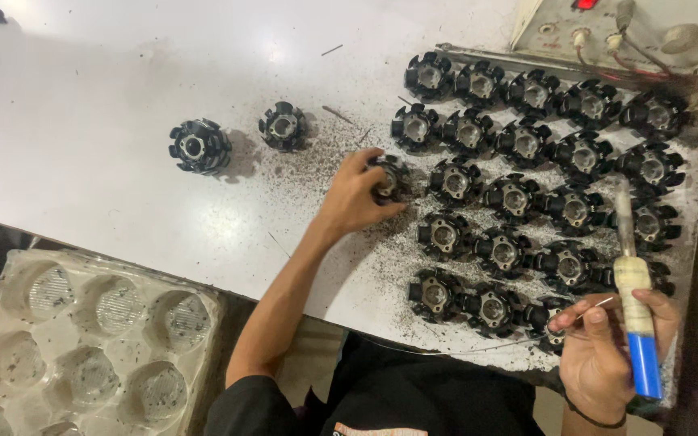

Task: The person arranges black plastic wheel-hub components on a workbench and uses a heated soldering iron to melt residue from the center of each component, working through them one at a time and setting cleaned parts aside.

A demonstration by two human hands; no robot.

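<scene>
- Your left hand (355,196) and forearm are bare, with no glove, ring or watch.
- Your left upper arm is covered by a short black sleeve (244,408) that ends above the elbow.
- Your right hand (607,347) is also ungloved.
- A thin dark band (595,418) circles your right wrist.
- Your black shirt (422,400) carries a small orange and white printed patch (377,429) on the chest.

I see a white worktable (123,97) filling most of the view, its top glossy with soft glare from overhead light and speckled with dark grit. A cream-coloured box with a red lamp (607,24) sits at the far right corner. A clear plastic tray (82,339) lies below the table's near edge.
</scene>
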